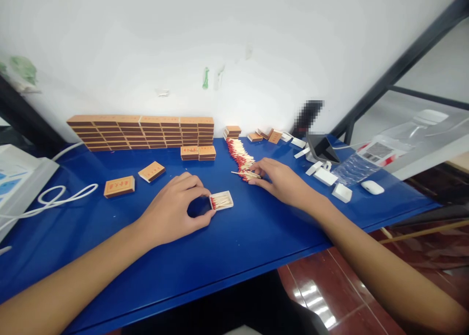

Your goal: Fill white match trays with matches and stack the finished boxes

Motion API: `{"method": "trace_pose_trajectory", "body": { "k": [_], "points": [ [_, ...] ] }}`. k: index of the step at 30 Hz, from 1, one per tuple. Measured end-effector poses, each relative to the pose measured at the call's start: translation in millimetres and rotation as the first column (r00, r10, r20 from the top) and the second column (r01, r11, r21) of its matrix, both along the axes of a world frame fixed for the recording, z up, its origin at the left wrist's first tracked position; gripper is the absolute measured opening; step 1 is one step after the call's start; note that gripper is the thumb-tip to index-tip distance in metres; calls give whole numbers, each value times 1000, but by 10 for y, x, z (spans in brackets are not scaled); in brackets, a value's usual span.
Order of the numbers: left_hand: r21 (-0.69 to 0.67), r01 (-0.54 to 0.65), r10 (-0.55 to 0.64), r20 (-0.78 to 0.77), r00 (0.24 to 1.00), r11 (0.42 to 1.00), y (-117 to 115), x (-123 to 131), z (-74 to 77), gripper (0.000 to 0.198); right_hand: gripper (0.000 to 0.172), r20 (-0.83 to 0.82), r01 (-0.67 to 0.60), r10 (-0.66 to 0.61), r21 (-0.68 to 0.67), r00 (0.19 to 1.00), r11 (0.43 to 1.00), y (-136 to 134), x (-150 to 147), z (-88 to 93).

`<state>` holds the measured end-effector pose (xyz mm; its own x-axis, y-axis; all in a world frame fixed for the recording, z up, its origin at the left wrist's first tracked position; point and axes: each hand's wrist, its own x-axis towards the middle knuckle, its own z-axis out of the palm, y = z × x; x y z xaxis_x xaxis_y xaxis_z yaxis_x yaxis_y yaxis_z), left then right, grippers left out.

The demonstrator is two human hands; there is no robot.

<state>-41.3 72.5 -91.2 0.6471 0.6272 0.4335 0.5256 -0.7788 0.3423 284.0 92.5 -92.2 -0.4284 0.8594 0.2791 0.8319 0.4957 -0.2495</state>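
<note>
The table (238, 242) is solid deep blue. The tray (222, 200) is white, its matches pale with red tips. Behind the tray to the right, the heap of matches (240, 156) shows the same pale wood and red heads. Behind the tray to the left, the stacked matchboxes (141, 132) are tan with dark brown bands, brick-like. Left of the tray, the loose boxes (119, 186) are tan with red print. Right of it, the empty drawers (325, 176) are white.

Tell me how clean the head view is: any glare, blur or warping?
Head view: evenly lit, glare only on the floor tiles; wide-angle bending toward the edges; a pixelated patch at the back; the left hand and match tray are sharp.
</note>
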Motion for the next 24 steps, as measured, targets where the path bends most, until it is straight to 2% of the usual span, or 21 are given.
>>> {"method": "trace_pose_trajectory", "body": {
  "k": [8,19,24],
  "points": [
    [1,2,-2,-1,1000,1000,10,-3,-4,20,28,158,17,-20,18,987,1000,-45,-81,78],
    [9,4,-4,10,1000,1000,9,-7,-6,19,22,40,16,-15,-9,999,1000,-49,23,161],
    [8,-1,1,6,1000,1000,13,-7,-12,19,24,11,-6,6,23,1000,1000,-130,-18,292]
  ]
}}
